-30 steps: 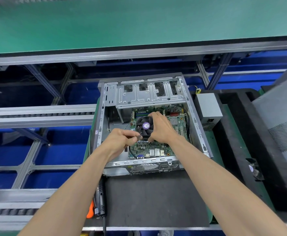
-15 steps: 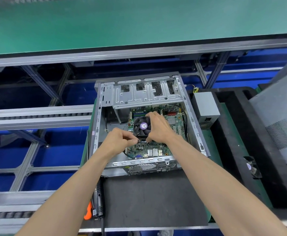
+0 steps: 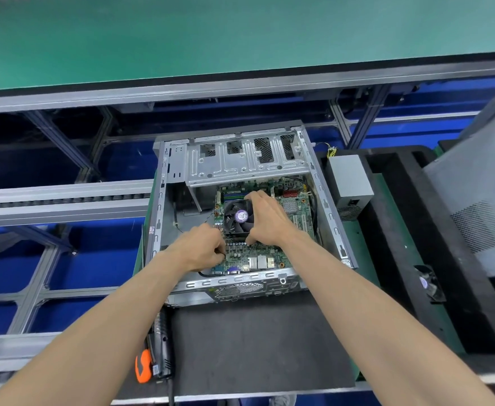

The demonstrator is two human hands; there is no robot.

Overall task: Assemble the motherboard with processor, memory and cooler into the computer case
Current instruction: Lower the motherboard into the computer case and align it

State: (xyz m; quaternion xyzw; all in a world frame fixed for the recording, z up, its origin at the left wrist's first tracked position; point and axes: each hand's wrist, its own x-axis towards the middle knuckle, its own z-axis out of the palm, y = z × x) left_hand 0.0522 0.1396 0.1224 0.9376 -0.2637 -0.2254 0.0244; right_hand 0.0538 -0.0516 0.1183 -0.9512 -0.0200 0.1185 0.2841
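Leftward I see grey conveyor rails over blue flooring, and a green bench along the far edge. My left hand, fingers curled, pinches something tiny by the motherboard's near-left corner. My right hand cups the cooler inside the open case. A grey power supply sits right.
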